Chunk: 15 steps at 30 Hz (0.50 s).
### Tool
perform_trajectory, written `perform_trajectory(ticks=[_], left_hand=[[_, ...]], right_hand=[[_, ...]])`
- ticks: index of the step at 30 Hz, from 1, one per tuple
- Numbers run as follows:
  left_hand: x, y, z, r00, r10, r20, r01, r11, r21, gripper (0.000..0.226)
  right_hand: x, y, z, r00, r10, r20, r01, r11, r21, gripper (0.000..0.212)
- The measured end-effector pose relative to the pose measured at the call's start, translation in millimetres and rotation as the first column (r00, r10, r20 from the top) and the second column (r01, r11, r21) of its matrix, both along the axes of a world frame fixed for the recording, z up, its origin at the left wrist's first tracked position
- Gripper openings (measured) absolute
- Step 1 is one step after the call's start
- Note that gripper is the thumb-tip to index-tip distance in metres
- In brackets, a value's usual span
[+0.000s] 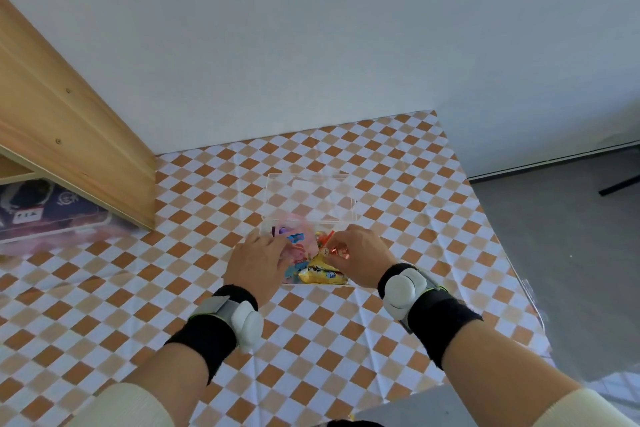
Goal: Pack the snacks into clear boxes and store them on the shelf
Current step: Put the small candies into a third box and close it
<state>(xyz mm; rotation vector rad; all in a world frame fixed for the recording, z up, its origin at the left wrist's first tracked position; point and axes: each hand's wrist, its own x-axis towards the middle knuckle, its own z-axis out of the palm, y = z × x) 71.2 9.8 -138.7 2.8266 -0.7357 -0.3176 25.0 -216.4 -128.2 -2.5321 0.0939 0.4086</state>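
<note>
A clear box stands open on the checkered tablecloth, its lid tipped back behind it. Inside lie colourful snack packets: pink and blue ones on the left and a yellow packet at the front. My left hand rests on the box's left side, fingers over the rim. Over the right side of the box, my right hand pinches an orange-red wrapped snack. Both wrists wear black bands with white trackers.
A wooden shelf stands at the left on the table; a clear box with a dark packet sits in its lower opening. White wall behind. The table ends at the right over grey floor.
</note>
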Motion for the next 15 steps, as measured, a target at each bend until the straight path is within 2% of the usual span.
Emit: perform_trajectory(ticks=[4,7,10,13,15], left_hand=[[5,1,-3,0.990,0.035,0.139,-0.017,0.992,-0.125,0.029],[4,0,-9,0.990,-0.080,0.116,0.087,0.995,-0.055,0.033],[3,1,-13,0.988,-0.119,0.101,0.115,0.993,0.039,0.035],[13,-3,-11,0.993,-0.100,0.069,0.099,0.995,0.007,0.029],[22,-6,-6,0.996,-0.016,0.091,0.023,0.997,-0.076,0.022]], right_hand=[[-2,-6,-1,0.999,-0.034,0.023,0.034,0.999,0.024,0.029],[-2,-7,-4,0.996,-0.080,0.044,0.078,0.996,0.031,0.031],[-1,-8,-9,0.977,-0.181,0.108,0.177,0.983,0.046,0.035],[0,-12,-13,0.957,-0.261,0.127,0.258,0.965,0.045,0.042],[1,-14,-15,0.948,-0.308,0.086,0.304,0.951,0.054,0.054]])
